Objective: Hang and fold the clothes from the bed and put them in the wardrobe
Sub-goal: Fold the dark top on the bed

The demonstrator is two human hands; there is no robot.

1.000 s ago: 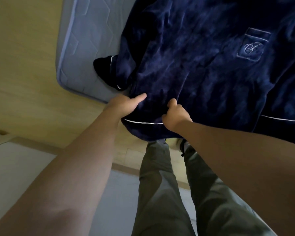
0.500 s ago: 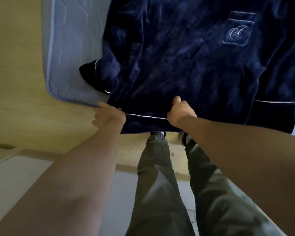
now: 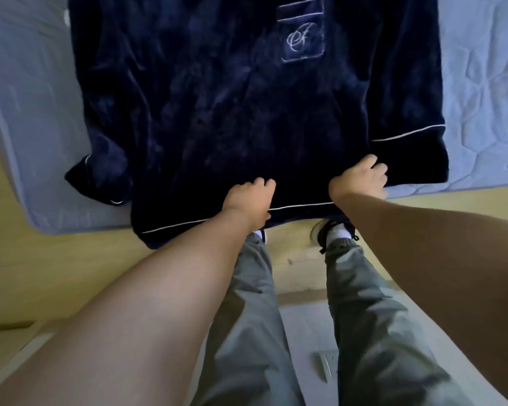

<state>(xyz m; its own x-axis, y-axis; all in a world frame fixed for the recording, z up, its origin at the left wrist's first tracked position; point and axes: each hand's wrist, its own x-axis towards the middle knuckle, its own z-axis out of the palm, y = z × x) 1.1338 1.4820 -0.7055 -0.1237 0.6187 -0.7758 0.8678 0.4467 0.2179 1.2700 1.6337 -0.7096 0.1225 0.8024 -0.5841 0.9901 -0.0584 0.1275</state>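
your left hand (image 3: 248, 197): fingers curled, gripping hem of dark navy velvet shirt with white piping (image 3: 232, 112) | your right hand (image 3: 359, 178): fingers curled on same hem | shirt: flat on light-blue quilted mattress (image 3: 481, 83), hem overhanging near edge

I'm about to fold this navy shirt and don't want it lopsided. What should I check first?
1. Left hand grips the hem: ok.
2. Right hand grips the hem: ok.
3. Shirt front up, pocket showing: ok.
4. Sleeve by the mattress corner straightened: not ok, bunched.
5. Hem fully on the mattress: not ok, overhangs the edge.
6. Collar lies flat: cannot tell, out of view.
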